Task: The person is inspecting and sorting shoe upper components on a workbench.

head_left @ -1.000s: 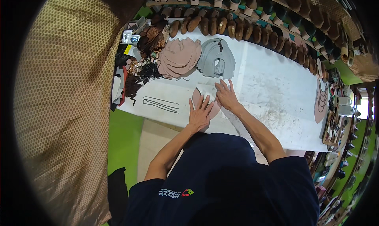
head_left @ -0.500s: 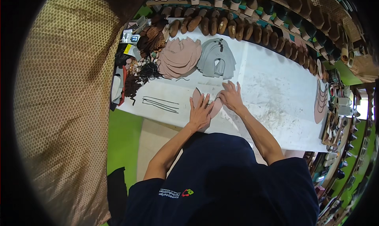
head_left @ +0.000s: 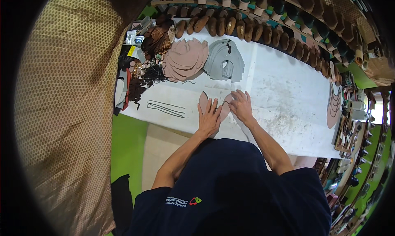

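Observation:
A pink curved shoe-upper piece (head_left: 226, 110) lies on the white table in front of me, partly covered by my hands. My left hand (head_left: 210, 117) rests flat on it with fingers spread, holding nothing. My right hand (head_left: 242, 106) is at the piece's right side, fingers bent and closed at the end of a thin dark cord (head_left: 224, 103). That cord curves across the pink surface between my hands. Further left, several more dark cords (head_left: 166, 108) lie side by side on the table.
Beyond my hands lie fanned stacks of pink pieces (head_left: 185, 61) and grey pieces (head_left: 224, 63). Dark scraps (head_left: 154, 73) crowd the left end. Brown shoe lasts (head_left: 230, 26) line the far edge. At the right end sit a pink piece with dark lines (head_left: 333, 108) and a tool tray (head_left: 342, 137).
My right hand's fingers have drawn in and now bend down at the pink piece. More of the dark cord shows beside them. My left hand has stayed nearly in place.

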The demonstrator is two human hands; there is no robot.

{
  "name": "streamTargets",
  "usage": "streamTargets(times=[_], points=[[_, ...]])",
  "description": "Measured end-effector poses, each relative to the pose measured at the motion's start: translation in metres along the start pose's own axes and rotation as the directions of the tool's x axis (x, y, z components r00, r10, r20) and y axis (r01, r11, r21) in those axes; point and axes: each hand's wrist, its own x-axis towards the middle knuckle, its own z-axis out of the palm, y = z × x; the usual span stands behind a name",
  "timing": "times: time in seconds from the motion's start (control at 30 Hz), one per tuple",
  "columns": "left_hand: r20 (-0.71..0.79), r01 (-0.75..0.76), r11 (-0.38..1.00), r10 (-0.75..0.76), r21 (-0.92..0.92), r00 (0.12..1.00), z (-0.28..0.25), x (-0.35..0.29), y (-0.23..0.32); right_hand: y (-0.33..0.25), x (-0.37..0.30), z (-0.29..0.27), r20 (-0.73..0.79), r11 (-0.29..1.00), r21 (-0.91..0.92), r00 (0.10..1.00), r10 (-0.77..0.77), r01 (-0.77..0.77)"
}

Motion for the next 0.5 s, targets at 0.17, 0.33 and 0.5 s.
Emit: streamTargets(times=[0.17,0.33,0.5], points=[[-0.027,-0.010,1.000,0.010,-0.001,1.000,0.003,-0.001,0.000,0.003,0.019,-0.004,-0.054,0.997,-0.047,0.997,-0.056,0.053],[-0.024,-0.014,1.000,0.014,0.027,1.000,0.004,-0.002,-0.001,0.006,0.038,-0.006,-0.063,0.990,-0.096,0.992,-0.107,0.101],[-0.018,-0.008,0.999,0.009,0.040,1.000,0.005,-0.002,0.001,0.002,0.045,-0.005,0.005,0.989,-0.115,0.995,-0.097,0.097]])
